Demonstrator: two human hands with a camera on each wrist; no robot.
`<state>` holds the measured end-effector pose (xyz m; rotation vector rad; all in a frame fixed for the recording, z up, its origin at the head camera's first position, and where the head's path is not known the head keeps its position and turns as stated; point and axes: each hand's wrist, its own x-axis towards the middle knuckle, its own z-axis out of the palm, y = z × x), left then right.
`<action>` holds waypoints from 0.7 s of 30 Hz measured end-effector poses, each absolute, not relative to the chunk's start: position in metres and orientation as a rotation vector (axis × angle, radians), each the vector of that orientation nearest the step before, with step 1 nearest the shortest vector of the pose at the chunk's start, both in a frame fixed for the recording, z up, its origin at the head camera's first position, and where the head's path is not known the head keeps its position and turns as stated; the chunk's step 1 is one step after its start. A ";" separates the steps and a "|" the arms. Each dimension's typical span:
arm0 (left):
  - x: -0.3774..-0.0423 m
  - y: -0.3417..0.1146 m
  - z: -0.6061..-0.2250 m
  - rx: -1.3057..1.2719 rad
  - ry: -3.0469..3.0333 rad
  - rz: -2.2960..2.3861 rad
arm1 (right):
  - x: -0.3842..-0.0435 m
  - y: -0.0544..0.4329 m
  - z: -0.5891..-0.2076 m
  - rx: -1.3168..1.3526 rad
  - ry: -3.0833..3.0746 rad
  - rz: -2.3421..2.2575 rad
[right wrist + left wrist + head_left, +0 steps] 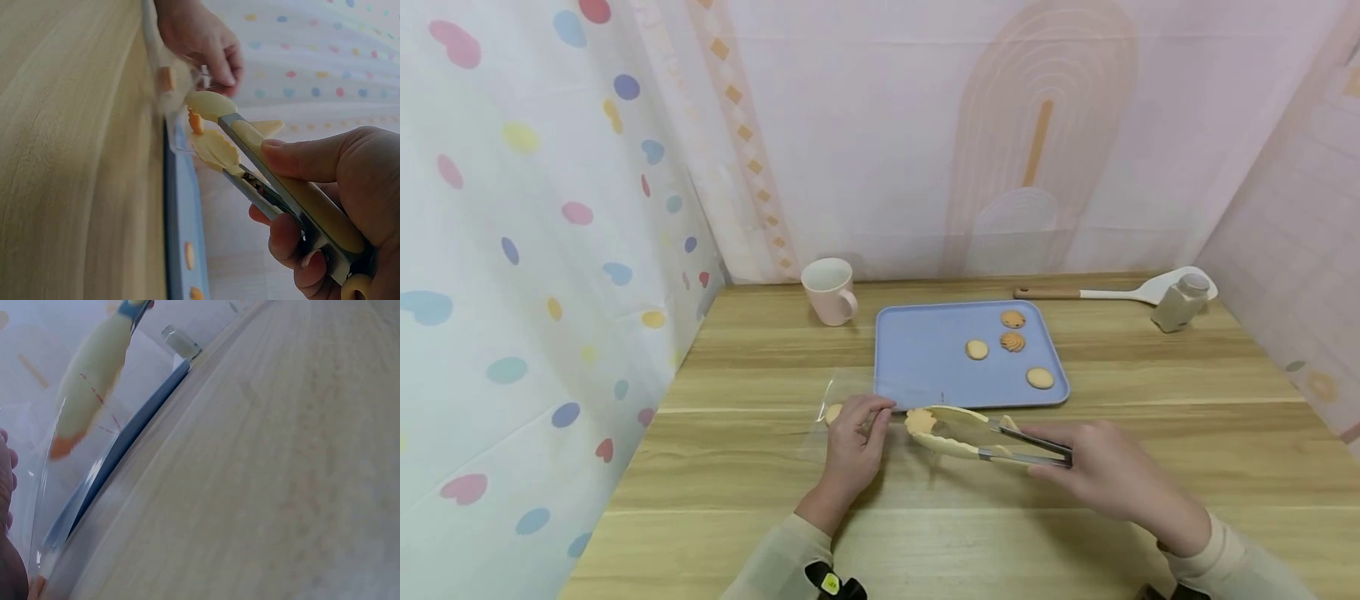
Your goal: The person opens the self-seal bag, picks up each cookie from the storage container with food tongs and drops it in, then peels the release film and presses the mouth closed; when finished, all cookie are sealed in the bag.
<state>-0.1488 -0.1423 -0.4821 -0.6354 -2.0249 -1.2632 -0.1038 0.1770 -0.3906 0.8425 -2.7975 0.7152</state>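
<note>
My left hand [855, 442] pinches the edge of a clear plastic bag [842, 385] at the tray's front left. A round cookie [832, 413] shows in the bag, partly behind the fingers. My right hand [1112, 475] grips cream-tipped tongs [951, 447], which hold a ridged cookie [920, 422] between their ends, close to the left fingertips. In the right wrist view, the tong ends and the held cookie [195, 122] are at the bag's mouth. Through clear film, the left wrist view shows a tong end [97, 369]; how deep it reaches inside I cannot tell.
Several cookies, one of them swirled [1012, 342], lie on the right part of a blue tray [925, 333]. A pink mug [829, 292] stands at the back left. At the back right are a white spatula [1112, 294] and a glass jar [1182, 304].
</note>
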 end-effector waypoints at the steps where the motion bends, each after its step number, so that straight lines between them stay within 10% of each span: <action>1: -0.149 -0.142 -0.481 -0.643 -2.014 -1.260 | -0.107 0.174 -0.392 0.849 -2.809 0.715; 21: -0.149 -0.141 -0.479 -0.700 -1.966 -1.183 | -0.157 0.098 -0.417 1.224 -2.688 0.701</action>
